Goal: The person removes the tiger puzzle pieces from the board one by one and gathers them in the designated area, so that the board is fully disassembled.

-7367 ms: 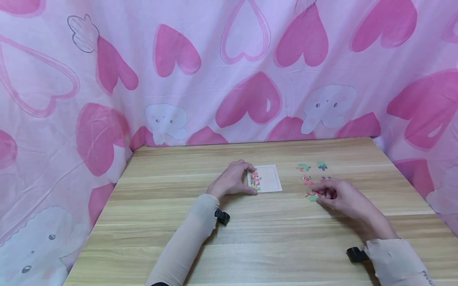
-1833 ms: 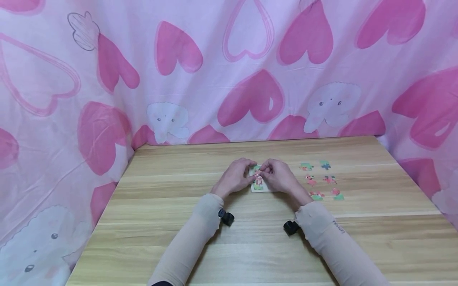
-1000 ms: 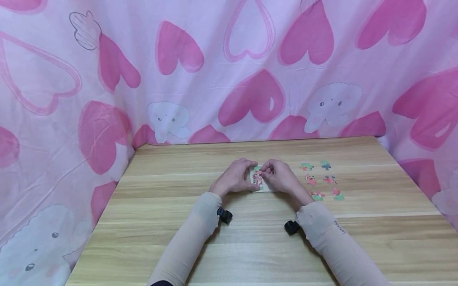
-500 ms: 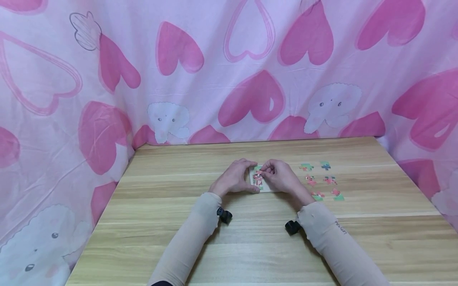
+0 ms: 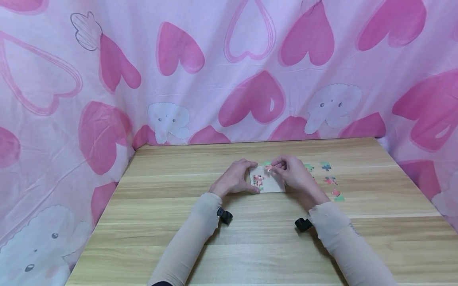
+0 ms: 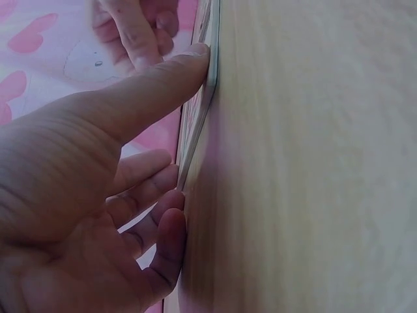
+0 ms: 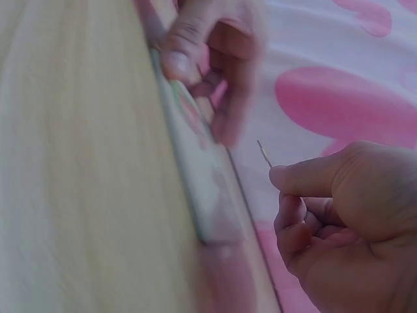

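A small white puzzle board [image 5: 274, 184] lies flat on the table, with joined pink puzzle pieces [image 5: 258, 181] along its left side. My left hand [image 5: 234, 176] holds the board by its left end, thumb at the near edge and fingers at the far edge. Above the board's far side, my right hand [image 5: 291, 171] pinches a green and pink puzzle piece [image 5: 266, 165] between thumb and fingers. In the right wrist view that held piece [image 7: 264, 154] is seen edge-on, apart from the board [image 7: 212, 202].
Loose puzzle pieces lie to the right: a green and blue one [image 5: 325, 166], a pink one [image 5: 330, 180], a pink and green one [image 5: 336, 194], and a green one [image 5: 309, 167] partly behind my right hand. A pink heart-patterned curtain [image 5: 250, 99] hangs behind the wooden table [image 5: 171, 167].
My right hand has lifted the puzzle piece off the board's upper left and moved it to the right. Earlier, that hand was among the loose pieces. My left hand keeps its hold.
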